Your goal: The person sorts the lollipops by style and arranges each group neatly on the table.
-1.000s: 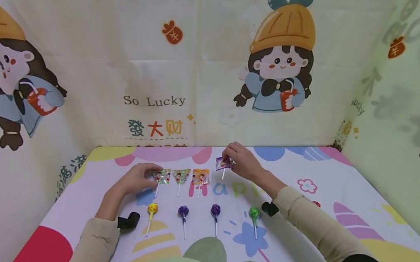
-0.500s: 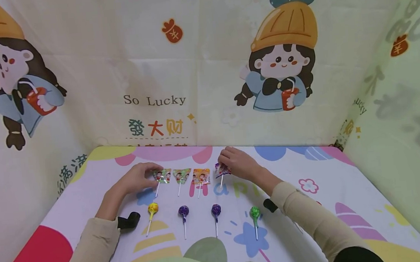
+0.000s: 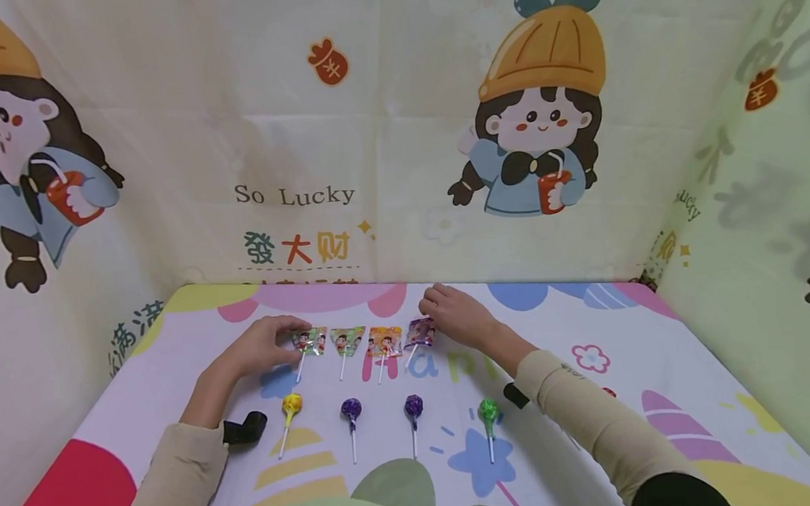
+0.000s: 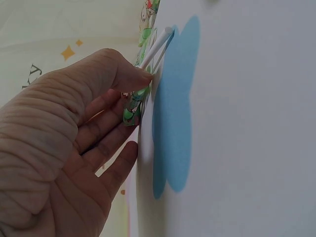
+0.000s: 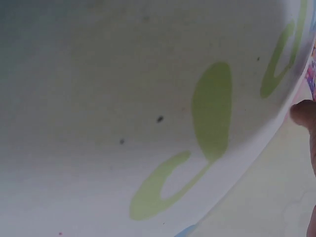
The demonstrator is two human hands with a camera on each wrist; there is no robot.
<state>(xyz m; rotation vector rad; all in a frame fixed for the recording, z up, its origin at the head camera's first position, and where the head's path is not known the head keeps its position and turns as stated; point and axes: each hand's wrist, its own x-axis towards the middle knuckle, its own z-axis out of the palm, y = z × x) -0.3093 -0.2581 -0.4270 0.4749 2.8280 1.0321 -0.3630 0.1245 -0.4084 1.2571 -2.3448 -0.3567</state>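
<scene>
Four-sided flat wrappers cover a row of lollipops at the back of the table. At its left end my left hand (image 3: 269, 347) pinches a green-wrapped lollipop (image 3: 311, 341); in the left wrist view, its white stick (image 4: 157, 48) sticks out past my thumb (image 4: 131, 74). Beside it lie another green-wrapped lollipop (image 3: 346, 341) and an orange one (image 3: 385, 341). My right hand (image 3: 463, 317) holds the right edge of a purple-wrapped lollipop (image 3: 419, 333) at the row's right end. The right wrist view shows just my right thumb (image 5: 303, 112) beside a sliver of purple wrapper; the other fingertips are hidden.
Nearer me lies a second row of round lollipops: yellow (image 3: 291, 405), purple (image 3: 351, 409), another purple (image 3: 414, 406) and green (image 3: 488, 410). The patterned tablecloth (image 3: 568, 464) meets cartoon-printed cloth walls (image 3: 403, 149) at the back and sides.
My right hand has brought the purple-wrapped lollipop left and down, next to the orange one. My left hand has stayed on the green-wrapped lollipop.
</scene>
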